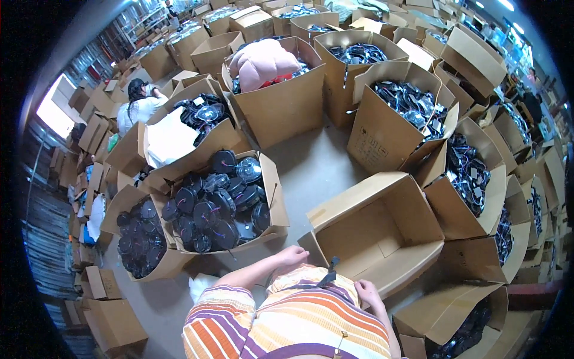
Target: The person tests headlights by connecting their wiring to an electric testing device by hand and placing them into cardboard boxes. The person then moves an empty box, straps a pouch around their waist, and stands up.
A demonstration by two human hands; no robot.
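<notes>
An open cardboard box (pixel 365 263) stands right in front of me, its flaps up and its brown bottom showing. My left hand (pixel 292 256) is closed beside the box's left flap, at the front of my striped shirt (pixel 305 299). Whatever its fingers hold, if anything, is hidden. Closer to the box's near side, my right hand (pixel 367 292) is low at the shirt's right edge with curled fingers; I cannot make out anything in them. A dark strap (pixel 330 273) hangs over the shirt between the two hands.
Left of me, a carton (pixel 263 239) holds round black coil-like parts, with a similar carton (pixel 167 263) beside it. More cartons (pixel 376 140) of dark electronic pieces ring the grey floor (pixel 311 161). A pink cushion-like bundle (pixel 262 63) tops one. Another person (pixel 139 105) bends among boxes at left.
</notes>
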